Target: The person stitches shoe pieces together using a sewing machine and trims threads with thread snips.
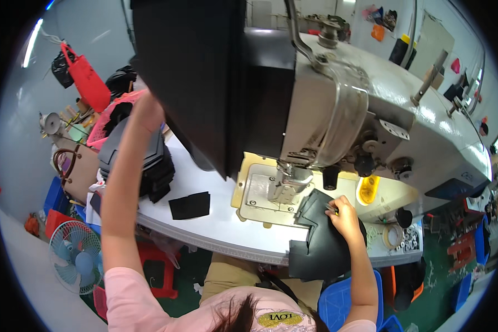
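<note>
My left arm reaches up and forward. My left hand (148, 112) is partly hidden at the edge of a large black panel (188, 83) close to the view; its fingers do not show, so whether it grips the panel is unclear. My right hand (346, 220) is closed round a small metal-tipped tool (331, 209) and rests over flat black leather-like pieces (323, 243). These lie right of the sewing machine's needle area (288, 182) and hang over the table's front edge. A small black rectangular piece (190, 206) lies on the white table (232, 238).
The sewing machine's pale head (404, 105) fills the upper right. At left stand a stack of black pieces (157, 171), a pink basket (98, 130) and a handbag (82, 171). A tape roll (393, 236) sits at right. Below are a fan (77, 257) and a blue crate (337, 301).
</note>
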Available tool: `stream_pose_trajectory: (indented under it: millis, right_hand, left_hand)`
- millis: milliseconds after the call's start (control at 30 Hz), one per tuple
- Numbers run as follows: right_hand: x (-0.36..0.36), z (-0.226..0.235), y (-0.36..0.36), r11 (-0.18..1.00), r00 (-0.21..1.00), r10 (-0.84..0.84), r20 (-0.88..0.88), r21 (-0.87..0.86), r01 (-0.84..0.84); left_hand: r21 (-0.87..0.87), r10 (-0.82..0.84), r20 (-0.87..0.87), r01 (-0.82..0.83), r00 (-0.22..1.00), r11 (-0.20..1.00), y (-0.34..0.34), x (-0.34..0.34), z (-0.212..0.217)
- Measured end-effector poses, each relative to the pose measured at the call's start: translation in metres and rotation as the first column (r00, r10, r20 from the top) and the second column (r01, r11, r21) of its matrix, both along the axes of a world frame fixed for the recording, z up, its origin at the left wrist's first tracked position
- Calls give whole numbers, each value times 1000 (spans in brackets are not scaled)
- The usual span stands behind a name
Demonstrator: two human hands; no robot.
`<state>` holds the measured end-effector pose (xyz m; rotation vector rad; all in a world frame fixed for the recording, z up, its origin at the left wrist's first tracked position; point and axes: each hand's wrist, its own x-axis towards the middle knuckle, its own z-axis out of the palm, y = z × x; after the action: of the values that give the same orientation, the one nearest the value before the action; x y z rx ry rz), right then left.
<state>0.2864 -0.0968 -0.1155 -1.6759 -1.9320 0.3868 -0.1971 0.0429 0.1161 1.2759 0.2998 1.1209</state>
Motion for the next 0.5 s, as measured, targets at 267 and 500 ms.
stream_pose_trajectory:
  millis: [267,500]
  right_hand:
    - [-4,-5,-10,972,999,-55,1,229,53]
    - [-11,-10,-18,959,987,-150,54,252,132]
  left_hand:
    - [440,209,-261,-76,943,895,-78,11,178]
    - [771,786,-375,-305,491,558,-139,111,193]
